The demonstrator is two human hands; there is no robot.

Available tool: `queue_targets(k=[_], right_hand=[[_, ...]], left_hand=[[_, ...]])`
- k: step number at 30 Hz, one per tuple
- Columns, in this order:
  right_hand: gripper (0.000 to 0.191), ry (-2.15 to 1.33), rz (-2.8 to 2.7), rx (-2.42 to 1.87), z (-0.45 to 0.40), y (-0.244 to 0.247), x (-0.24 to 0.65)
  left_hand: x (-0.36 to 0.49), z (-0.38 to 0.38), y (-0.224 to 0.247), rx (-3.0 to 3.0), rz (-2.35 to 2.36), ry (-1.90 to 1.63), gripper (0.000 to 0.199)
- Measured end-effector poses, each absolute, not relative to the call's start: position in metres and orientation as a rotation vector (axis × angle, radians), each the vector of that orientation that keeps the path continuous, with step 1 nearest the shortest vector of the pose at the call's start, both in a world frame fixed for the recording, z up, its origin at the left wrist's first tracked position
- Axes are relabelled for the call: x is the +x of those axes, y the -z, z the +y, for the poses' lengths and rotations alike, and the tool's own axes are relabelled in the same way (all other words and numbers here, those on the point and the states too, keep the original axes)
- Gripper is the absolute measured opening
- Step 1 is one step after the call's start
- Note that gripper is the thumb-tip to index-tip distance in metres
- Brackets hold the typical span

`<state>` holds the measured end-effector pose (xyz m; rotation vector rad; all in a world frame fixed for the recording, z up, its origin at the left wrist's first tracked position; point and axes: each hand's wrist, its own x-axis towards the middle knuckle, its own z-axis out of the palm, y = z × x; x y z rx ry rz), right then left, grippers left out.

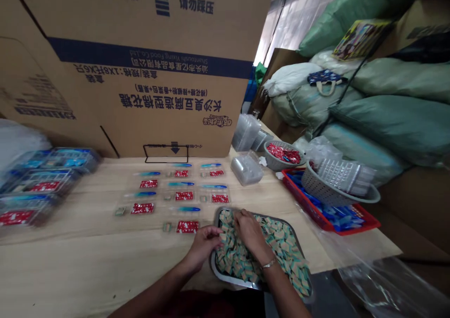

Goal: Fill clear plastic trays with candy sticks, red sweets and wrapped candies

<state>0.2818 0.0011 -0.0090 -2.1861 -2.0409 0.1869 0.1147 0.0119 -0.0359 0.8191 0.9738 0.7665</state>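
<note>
A metal tray (222, 277) in front of me is heaped with small tan-and-green folded pieces (281, 243). My left hand (204, 247) is at the tray's left rim, thumb and finger closed on what looks like one small tan-and-green piece. Fingers bent down and together, my right hand (250, 231) reaches into the pieces near the far side; what its fingertips pinch is hidden. Left of the tray, clear plastic trays hold a blue pen (189, 209), a red patterned packet (187, 226) and a small tan-and-green piece (167, 226); some of them lack that piece.
Filled clear boxes (42, 187) are stacked at the left. Behind stands a large cardboard carton (158, 84). To the right are a red basket (369, 222) of blue items, a grey basket (337, 197) of clear trays, a bowl of red packets (270, 159) and empty plastic trays (246, 169).
</note>
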Motion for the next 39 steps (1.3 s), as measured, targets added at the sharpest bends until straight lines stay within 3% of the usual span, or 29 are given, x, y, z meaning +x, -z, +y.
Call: queue_targets(k=[9,14,18,25,33,39], right_hand=[[0.023,-0.36,-1.973,-1.904,-0.028,0.001,0.298],[0.014,-0.619,-1.421,-1.629,-0.033,0.008,0.286],[0.028,-0.876,-1.032,-1.422,-0.035,0.024,0.254],[0.019,-0.608,-1.041,-1.559,-0.034,0.032,0.22],[0.02,-0.57,-1.095,-1.585,-0.017,0.025,0.191],[0.02,-0.559,-1.434,-1.579,-0.001,0.024,0.162]], left_hand=[[0.118,0.011,0.03,0.811,0.966,-0.752,0.023],[0.122,0.012,0.028,0.82,0.927,-0.823,0.024],[0.125,0.012,0.029,0.759,0.906,-0.936,0.029],[0.117,0.011,0.032,0.821,0.909,-0.998,0.028],[0.089,0.019,0.033,0.882,0.929,-1.147,0.027],[0.048,0.027,0.035,0.802,0.973,-1.19,0.03]])
